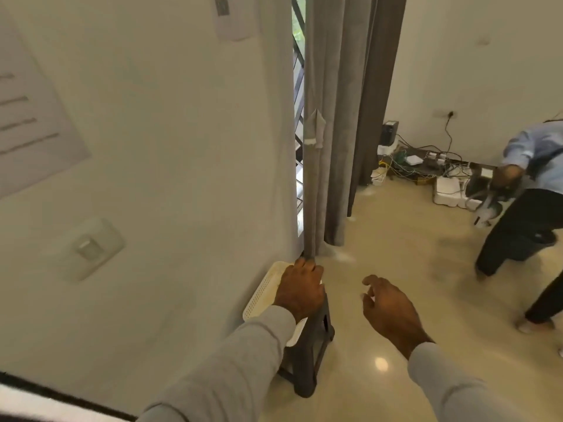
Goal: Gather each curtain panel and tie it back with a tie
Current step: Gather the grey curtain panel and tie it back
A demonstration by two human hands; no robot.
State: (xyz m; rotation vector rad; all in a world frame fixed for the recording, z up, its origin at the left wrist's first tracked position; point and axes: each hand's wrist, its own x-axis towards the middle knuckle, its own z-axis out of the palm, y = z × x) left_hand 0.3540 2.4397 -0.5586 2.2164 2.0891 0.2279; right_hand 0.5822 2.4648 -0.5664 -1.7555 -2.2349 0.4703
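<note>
Head view: the white paper sheet (33, 123) on the wall at upper left carries dark lines, too blurred to read. Left hand (300, 289), lower centre, knuckles up, fingers curled, grasping the bottom of the gathered grey fabric curtain panel (311, 193), which rises taut to top centre. A grey fabric tie (316, 132) wraps it mid-frame. Right hand (387, 309), lower right of centre, released, fingers loosely spread, palm down over the floor.

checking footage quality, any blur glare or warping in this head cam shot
Head view: wide-angle warping bows the wall and gathered curtain panel; motion blur smears the second person at right; a small lamp glare spot shines on the floor; the left hand gripping the panel and the free right hand are fairly sharp.
</note>
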